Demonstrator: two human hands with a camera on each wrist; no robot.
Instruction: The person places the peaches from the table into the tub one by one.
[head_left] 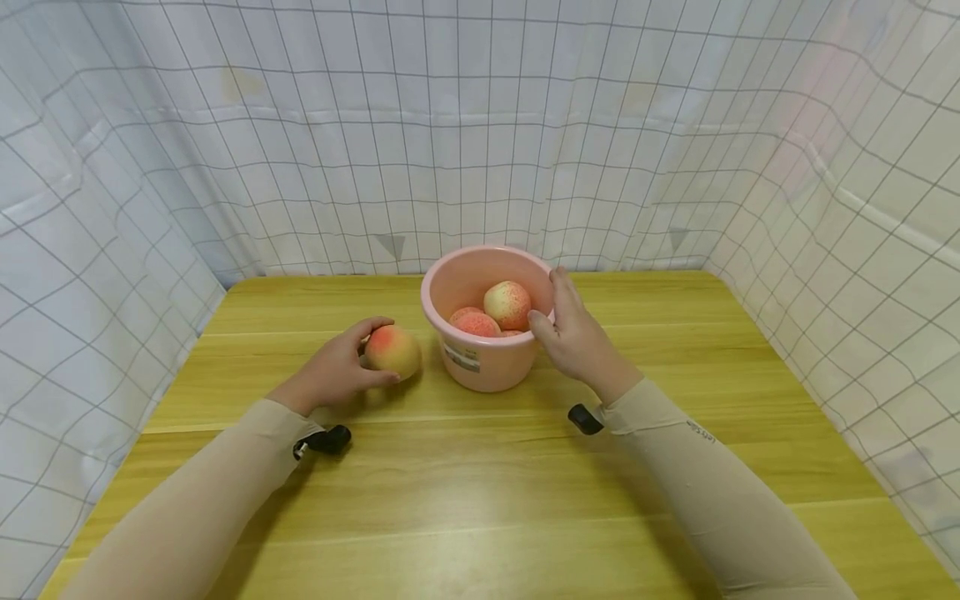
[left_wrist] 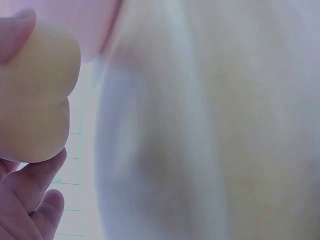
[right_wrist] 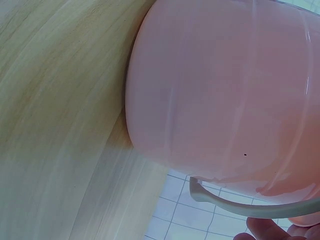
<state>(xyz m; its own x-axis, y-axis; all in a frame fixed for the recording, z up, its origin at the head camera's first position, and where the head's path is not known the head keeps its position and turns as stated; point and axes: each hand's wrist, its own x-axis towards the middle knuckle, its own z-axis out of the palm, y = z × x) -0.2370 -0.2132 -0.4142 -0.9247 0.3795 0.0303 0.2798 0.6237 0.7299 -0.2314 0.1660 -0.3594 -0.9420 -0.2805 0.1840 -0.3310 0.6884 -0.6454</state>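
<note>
In the head view, my left hand (head_left: 337, 367) grips a yellow and red peach (head_left: 395, 353) between thumb and fingers, just left of a pink plastic bucket (head_left: 504, 367). The left wrist view shows the pale, grooved side of this peach (left_wrist: 40, 100), fingers curled below it. My right hand (head_left: 581, 337) holds the bucket's right rim, the thumb over its near edge. Several peaches lie inside, a yellow-red one (head_left: 507, 304) on top. The right wrist view shows the bucket wall (right_wrist: 210, 90), its pale handle (right_wrist: 250, 207) and my fingertips (right_wrist: 267, 229) beyond the handle.
The bucket stands upright on a wooden table (head_left: 450, 475), toward its back edge. White grid-patterned curtains (head_left: 487, 125) hang behind the table and along both sides. A small label (head_left: 461, 358) is stuck on the bucket's front. Each wrist carries a black camera mount (head_left: 330, 439).
</note>
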